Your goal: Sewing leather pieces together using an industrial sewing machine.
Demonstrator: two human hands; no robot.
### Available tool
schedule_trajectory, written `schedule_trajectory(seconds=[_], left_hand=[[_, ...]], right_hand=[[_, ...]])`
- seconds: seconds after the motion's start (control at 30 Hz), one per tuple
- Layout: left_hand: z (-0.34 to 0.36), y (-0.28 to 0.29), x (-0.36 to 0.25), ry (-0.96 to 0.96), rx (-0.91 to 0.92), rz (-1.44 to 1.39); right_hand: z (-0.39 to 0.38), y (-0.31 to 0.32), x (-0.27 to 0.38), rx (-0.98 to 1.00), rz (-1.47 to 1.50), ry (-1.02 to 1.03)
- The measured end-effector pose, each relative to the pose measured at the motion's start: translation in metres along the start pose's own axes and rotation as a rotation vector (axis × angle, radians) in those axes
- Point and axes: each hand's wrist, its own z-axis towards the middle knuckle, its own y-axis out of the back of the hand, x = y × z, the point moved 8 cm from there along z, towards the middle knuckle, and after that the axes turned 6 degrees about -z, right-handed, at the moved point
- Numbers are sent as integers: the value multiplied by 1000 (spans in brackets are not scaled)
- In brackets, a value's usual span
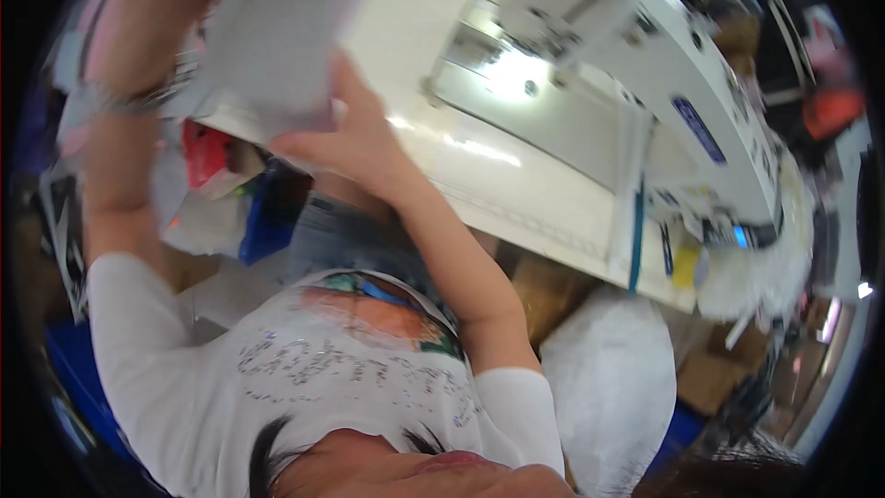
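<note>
My right hand (358,140) grips the lower corner of a pale white-and-lilac piece (281,32), its thumb and fingers at the edge. Motion blurs that piece; it looks like a folded sheet or cloth, but I cannot tell which. On the far left, my left arm reaches up past a bracelet (143,100), and my left hand (180,0) is smeared at the top edge with its fingers hidden. Right of the pale piece stands a white sewing machine (673,74), its lamp lighting the metal plate (525,101) under the needle area.
The machine's white table (516,198) runs along my front. A teal strip (637,235) crosses its right end, near a yellow item (685,266). Below the table sit a blue bin (277,212), a red item (205,155) and a large white bag (613,378).
</note>
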Motion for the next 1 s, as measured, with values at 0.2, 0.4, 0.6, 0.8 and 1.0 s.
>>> schedule_trajectory(seconds=[0.2, 0.4, 0.6, 0.8, 1.0], left_hand=[[48, -5, 41, -766, -125, 1931], [-62, 9, -50, -1331, -559, 2601], [-42, 93, 19, -733, -335, 3677], [-5, 108, 12, -102, -1086, 3850], [-77, 86, 29, 107, -1047, 3814]], right_hand=[[-72, 76, -42, -53, 131, -442], [-114, 176, -54, -115, -348, -687], [-119, 164, -49, -141, -694, -552], [-127, 42, -3, 646, -683, -183], [-110, 87, 16, 4, -699, 129]])
